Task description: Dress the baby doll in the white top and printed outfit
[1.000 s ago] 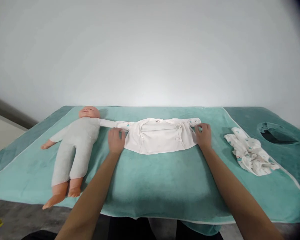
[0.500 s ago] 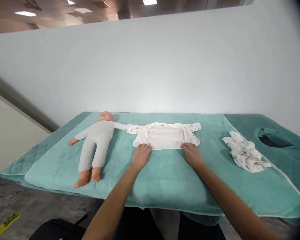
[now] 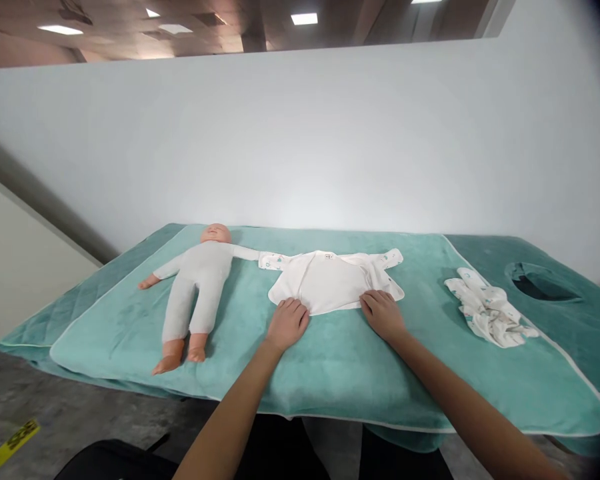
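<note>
A white baby shirt [image 3: 333,283] lies spread open, inside showing, on the green padded cover, its patterned sleeves out to both sides. My left hand [image 3: 289,323] has its fingers curled over the shirt's lower left edge. At the lower right edge, my right hand [image 3: 383,313] is closed in the same way; the thumbs and fingertips are partly hidden. To the left lies a baby doll [image 3: 197,280] on its back in a pale grey body suit, one arm reaching the shirt's left cuff.
A crumpled white patterned garment [image 3: 493,310] lies to the right, near a face-hole opening [image 3: 543,287] in the green-covered bed [image 3: 340,380]. A white wall [image 3: 300,140] stands behind. Below left are a black bag-like object [image 3: 110,460] and yellow tape [image 3: 10,447] on the floor.
Both hands have come slightly toward me, and the shirt's lower edge has come down with them, slanting a little. The doll and the crumpled garment stay in place; the view has shifted slightly.
</note>
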A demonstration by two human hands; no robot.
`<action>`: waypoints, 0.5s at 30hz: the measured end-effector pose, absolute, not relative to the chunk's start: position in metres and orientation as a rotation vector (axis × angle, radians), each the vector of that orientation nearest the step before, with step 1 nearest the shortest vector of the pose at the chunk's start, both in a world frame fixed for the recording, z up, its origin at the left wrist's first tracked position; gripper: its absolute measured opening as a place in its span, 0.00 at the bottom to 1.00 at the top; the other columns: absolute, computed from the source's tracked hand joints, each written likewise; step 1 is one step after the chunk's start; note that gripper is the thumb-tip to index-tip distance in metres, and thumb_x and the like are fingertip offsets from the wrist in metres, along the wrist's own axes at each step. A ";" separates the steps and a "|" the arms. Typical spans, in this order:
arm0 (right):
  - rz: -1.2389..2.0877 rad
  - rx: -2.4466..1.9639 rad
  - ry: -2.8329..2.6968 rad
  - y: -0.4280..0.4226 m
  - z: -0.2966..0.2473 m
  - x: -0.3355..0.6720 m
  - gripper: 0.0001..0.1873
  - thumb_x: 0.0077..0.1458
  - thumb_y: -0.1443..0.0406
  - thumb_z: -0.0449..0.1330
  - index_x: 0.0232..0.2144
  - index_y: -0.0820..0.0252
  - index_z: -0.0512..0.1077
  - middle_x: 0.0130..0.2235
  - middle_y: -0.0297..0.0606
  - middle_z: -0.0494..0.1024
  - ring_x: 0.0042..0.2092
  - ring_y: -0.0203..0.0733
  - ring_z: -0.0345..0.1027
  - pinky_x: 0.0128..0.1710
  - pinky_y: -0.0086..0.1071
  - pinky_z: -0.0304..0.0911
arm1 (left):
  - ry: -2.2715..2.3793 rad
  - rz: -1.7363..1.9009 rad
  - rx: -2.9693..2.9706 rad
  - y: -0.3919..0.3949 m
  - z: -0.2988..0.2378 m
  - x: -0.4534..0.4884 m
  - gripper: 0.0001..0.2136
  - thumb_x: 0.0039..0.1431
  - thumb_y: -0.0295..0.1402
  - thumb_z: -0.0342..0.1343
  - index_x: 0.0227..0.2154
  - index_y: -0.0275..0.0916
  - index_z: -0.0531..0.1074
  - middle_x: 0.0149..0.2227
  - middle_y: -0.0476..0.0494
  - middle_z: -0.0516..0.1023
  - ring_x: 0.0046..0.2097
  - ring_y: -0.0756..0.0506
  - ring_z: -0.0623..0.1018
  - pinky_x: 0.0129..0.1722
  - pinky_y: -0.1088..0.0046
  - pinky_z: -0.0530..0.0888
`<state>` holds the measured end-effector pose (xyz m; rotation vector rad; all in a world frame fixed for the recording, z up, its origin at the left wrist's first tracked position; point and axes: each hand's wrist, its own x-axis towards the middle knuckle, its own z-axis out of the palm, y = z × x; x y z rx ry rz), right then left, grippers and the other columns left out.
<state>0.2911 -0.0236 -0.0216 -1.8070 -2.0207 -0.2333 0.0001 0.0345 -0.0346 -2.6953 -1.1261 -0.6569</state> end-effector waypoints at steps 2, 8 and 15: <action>-0.120 -1.996 -1.985 -0.002 -0.020 0.280 0.18 0.65 0.66 0.48 0.50 0.59 0.74 0.55 0.44 0.75 0.56 0.47 0.65 0.57 0.39 0.56 | -1.133 -0.656 -2.711 0.037 -0.039 0.001 0.12 0.68 0.34 0.46 0.32 0.39 0.72 0.35 0.42 0.74 0.41 0.43 0.71 0.44 0.63 0.66; 0.044 -2.210 -1.912 0.095 -0.024 0.267 0.22 0.60 0.64 0.51 0.55 0.62 0.70 0.63 0.49 0.65 0.63 0.54 0.58 0.59 0.45 0.56 | -1.199 -0.635 -2.692 0.040 -0.047 0.002 0.10 0.67 0.34 0.48 0.32 0.40 0.71 0.35 0.42 0.74 0.42 0.43 0.71 0.44 0.63 0.66; -0.102 -2.248 -1.793 0.129 -0.026 0.270 0.25 0.64 0.66 0.44 0.59 0.70 0.65 0.64 0.59 0.61 0.63 0.60 0.55 0.59 0.49 0.54 | -1.164 -0.612 -2.725 0.039 -0.041 0.002 0.08 0.65 0.34 0.50 0.31 0.40 0.71 0.36 0.43 0.74 0.42 0.43 0.70 0.43 0.64 0.66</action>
